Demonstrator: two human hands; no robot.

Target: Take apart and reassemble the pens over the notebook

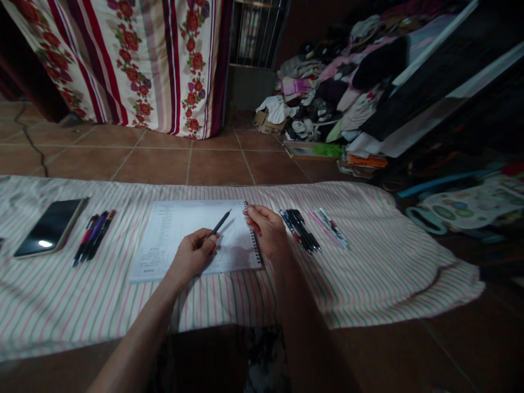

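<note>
My left hand (196,250) is closed around a dark pencil (221,222), its sharp tip pointing up and to the right. Beneath it lies a spiral notebook (180,234) with printed text along its left side and black coils on the right. Over the coils, my right hand (264,226) has thumb and fingers pinched together; whatever they may hold is too small to make out. Just right of that hand is a group of black pens (302,230), with a few slim, lighter pens or pencils (327,228) beside them.
A striped cloth (368,262) lies under everything. To the left are a phone (51,226) and several pens (94,237). Beyond the tiled floor (216,164) hang a floral curtain (164,65) and, at back right, a heap of clothes and shoes (323,93).
</note>
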